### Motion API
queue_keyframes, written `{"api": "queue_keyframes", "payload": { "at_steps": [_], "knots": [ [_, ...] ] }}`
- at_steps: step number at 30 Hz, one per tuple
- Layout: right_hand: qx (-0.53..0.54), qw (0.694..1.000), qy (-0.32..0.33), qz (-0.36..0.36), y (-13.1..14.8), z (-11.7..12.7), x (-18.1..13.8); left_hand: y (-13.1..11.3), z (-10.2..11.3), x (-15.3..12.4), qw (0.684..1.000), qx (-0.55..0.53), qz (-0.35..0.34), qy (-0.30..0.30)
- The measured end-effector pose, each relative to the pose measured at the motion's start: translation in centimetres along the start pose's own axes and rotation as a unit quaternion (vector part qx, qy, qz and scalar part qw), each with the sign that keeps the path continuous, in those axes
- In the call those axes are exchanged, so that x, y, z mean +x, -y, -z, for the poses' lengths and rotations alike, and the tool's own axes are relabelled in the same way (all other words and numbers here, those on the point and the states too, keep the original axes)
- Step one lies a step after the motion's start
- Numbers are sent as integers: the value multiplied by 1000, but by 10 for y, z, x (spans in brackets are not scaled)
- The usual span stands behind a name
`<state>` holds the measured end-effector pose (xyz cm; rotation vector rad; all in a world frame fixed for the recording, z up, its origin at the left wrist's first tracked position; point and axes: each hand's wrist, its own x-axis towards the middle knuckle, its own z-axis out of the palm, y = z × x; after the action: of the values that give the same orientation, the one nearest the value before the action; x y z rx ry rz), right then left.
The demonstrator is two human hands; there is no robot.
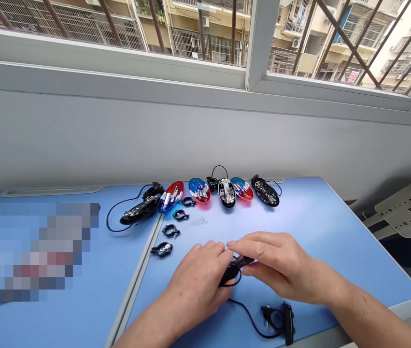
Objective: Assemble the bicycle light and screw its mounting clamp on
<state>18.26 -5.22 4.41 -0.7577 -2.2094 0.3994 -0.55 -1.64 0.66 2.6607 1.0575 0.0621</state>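
Observation:
My left hand (pixel 198 278) and my right hand (pixel 274 261) meet over the blue desk (pixel 335 241), both closed on a small black device (pixel 231 270) between their fingertips. A black cable (pixel 245 314) runs from it to a black bracket clamp (pixel 281 319) near the front edge. Most of the device is hidden by my fingers.
A row of oval red-and-blue and black light units (pixel 227 192) lies at the desk's back. Three black clips (pixel 171 231) lie left of my hands. Another black unit with a cable (pixel 138 210) sits on the left desk. A blurred patch (pixel 46 251) covers part of that desk.

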Motion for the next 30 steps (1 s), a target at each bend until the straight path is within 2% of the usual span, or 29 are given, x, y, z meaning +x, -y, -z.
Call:
{"api": "queue_keyframes", "payload": {
  "at_steps": [3, 7, 16, 20, 23, 27, 30],
  "knots": [
    [49, 997, 55, -3, 1, 13, 0, 0, 0, 0, 1000, -6, 1, 6],
    [74, 995, 68, -3, -5, 16, -3, 0, 1, 0, 1000, 0, 7, 13],
    [-23, 999, 12, -29, -3, 3, -2, -3, 6, 1, 1000, 10, 8, 26],
    [-47, 996, -50, -60, -1, -8, -1, -4, 6, 1, 999, 18, 13, 28],
    [-41, 995, -75, -40, -4, -12, 0, -2, 3, 1, 1000, 13, 11, 22],
    [-28, 999, -32, 1, -6, -4, -1, 0, -2, -1, 1000, 3, 5, 0],
    [-29, 999, 23, 1, -4, 8, -2, 1, -2, -2, 1000, -8, 9, 2]
  ]
}}
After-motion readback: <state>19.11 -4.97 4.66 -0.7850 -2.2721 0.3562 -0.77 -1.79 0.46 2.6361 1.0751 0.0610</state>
